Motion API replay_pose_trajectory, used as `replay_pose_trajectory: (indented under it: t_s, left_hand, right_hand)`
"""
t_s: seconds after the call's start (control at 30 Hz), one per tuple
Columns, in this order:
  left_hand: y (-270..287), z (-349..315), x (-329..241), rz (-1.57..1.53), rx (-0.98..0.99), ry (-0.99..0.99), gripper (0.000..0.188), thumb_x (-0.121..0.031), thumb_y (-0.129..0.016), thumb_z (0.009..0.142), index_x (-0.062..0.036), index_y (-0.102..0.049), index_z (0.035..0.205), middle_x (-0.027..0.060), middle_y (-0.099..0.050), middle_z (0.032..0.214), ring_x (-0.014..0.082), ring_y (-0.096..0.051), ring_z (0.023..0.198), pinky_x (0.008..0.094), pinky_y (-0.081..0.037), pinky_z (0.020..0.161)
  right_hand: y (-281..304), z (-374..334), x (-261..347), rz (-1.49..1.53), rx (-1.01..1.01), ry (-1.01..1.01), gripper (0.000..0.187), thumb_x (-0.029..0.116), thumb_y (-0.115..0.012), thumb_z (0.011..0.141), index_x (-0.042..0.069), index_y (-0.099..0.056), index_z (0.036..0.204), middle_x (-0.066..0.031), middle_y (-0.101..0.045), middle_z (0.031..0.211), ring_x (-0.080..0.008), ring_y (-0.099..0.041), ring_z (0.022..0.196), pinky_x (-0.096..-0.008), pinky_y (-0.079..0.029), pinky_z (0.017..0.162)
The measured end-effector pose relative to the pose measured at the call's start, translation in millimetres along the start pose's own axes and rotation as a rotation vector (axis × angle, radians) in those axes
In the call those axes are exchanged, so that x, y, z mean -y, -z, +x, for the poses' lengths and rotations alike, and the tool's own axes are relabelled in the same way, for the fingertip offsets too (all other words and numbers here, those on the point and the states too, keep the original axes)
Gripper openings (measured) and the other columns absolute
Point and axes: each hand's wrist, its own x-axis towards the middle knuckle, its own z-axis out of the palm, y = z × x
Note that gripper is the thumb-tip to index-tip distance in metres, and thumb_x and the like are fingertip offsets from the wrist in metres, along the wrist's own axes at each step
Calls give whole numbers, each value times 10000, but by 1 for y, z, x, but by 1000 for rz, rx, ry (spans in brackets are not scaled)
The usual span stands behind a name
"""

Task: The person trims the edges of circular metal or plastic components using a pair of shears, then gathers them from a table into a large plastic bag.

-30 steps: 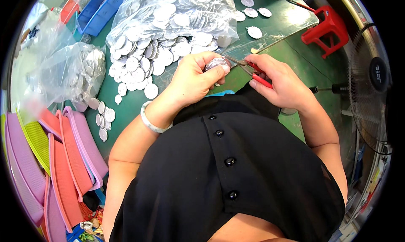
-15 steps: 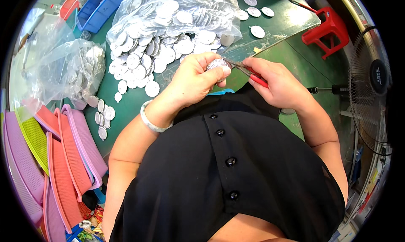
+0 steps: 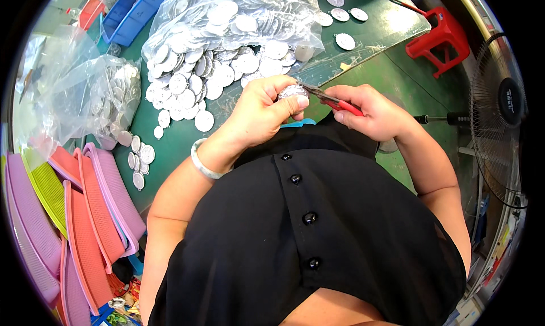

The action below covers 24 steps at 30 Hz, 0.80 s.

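Observation:
Between the thumb and fingers of my left hand (image 3: 258,109) is a round silver medallion (image 3: 293,92). My right hand (image 3: 372,111) is closed around the red handles of a pair of pliers (image 3: 344,105). The metal jaws of the pliers meet the upper right edge of the medallion; the exact contact point is too small to make out. Just beyond my left hand, a pile of similar silver medallions (image 3: 187,90) spills out of a large clear plastic bag (image 3: 227,19) on the green table (image 3: 170,147).
Several loose medallions (image 3: 344,41) lie at the far right of the table, and a small group (image 3: 139,155) lies on the left. Another clear bag (image 3: 108,96) stands there. Stacked plastic baskets (image 3: 85,241) fill the lower left. A red stool (image 3: 440,42) and a fan (image 3: 508,101) stand right.
My right hand has shifted slightly, and the pliers now sit at a slightly different angle against the medallion. My left hand keeps its hold almost in place.

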Motion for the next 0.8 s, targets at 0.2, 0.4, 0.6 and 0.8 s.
replay_pose_trajectory:
  t_s: [0.2, 0.4, 0.6, 0.8]
  left_hand:
    - [4, 4, 3, -8, -6, 20, 150, -145, -585, 840, -10, -589, 905, 17, -590, 699, 48, -498, 593, 174, -392, 538]
    - [6, 3, -2, -116, -48, 87, 180, -155, -582, 843, -5, -592, 943, 34, -598, 704, 56, -501, 573, 174, -399, 523]
    - [13, -15, 4, 119, -285, -44, 160, -130, -591, 834, -4, -587, 933, 45, -606, 741, 65, -519, 579, 181, -423, 547]
    - [67, -84, 49, 771, -870, -530, 101, 8, -591, 794, 23, -569, 892, 70, -585, 820, 122, -554, 709, 227, -443, 628]
  right_hand:
    - [5, 2, -9, 26, -100, 144, 371, 92, -585, 775, 11, -485, 1123, -75, -561, 836, -141, -531, 765, -273, -442, 704]
    - [69, 16, -43, -573, -539, -63, 538, 234, -658, 749, 42, -448, 1206, -117, -526, 1008, -193, -512, 910, -289, -411, 802]
    - [126, 43, -90, -1017, -724, -183, 573, 341, -625, 761, 75, -440, 1233, -157, -498, 1157, -314, -473, 1083, -378, -391, 897]
    - [150, 71, -140, -1055, -756, 8, 575, 391, -617, 758, 86, -464, 1220, -163, -493, 1177, -325, -470, 1086, -391, -388, 906]
